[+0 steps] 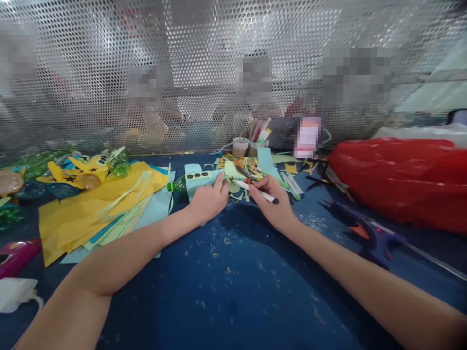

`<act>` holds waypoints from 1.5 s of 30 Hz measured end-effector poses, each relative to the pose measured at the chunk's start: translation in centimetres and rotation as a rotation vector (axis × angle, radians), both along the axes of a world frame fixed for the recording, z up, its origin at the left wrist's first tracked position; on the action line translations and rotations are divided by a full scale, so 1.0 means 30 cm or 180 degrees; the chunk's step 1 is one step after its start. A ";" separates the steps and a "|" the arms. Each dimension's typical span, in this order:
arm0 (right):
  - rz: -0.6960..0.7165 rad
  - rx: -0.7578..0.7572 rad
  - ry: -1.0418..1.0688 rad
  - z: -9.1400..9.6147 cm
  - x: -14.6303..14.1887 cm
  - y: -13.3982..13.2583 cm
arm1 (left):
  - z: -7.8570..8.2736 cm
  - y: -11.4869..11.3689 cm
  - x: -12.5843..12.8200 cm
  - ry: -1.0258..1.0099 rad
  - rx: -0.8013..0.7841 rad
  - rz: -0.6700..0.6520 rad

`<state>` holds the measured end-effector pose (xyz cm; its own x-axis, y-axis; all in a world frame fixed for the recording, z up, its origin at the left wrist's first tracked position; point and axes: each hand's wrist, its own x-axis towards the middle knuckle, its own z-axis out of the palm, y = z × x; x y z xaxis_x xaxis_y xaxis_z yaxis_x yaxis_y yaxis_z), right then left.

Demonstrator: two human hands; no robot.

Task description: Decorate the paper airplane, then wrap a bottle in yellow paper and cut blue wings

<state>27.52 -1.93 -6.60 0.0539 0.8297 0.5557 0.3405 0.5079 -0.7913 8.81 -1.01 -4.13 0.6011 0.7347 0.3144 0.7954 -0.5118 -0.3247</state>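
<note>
A small green plastic bottle (178, 185), wrapped in light blue paper, lies on its side with its cap to the left. A pale green strip with black ovals (197, 175) is stuck on the wrap, and a pale green paper piece with a black star (232, 180) is at its right end. My left hand (211, 198) grips the bottle from the near side, index finger stretched along the paper. Between the fingers of my right hand (273, 200) is a white marker (257, 191), its tip at the star piece and its black end toward me.
Yellow and blue paper sheets (98, 199) and decorated bottle pieces (83, 170) lie left. Paper scraps (248, 167) and cups of sticks (240, 146) are behind the bottle. A glue gun (375, 233) and red plastic bag (401, 180) are right; a perforated metal screen (204, 53) stands behind.
</note>
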 end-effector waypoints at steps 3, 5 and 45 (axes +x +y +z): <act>-0.0032 0.0037 -0.0066 0.002 -0.001 0.002 | 0.001 -0.002 0.002 0.0012 -0.0005 0.0017; -0.0021 0.0054 -0.0094 0.000 0.001 0.005 | 0.003 -0.003 0.002 0.0003 -0.0004 0.0018; -0.0029 0.0096 -0.0150 0.001 0.001 0.007 | -0.001 -0.003 -0.001 -0.0080 0.0021 -0.0026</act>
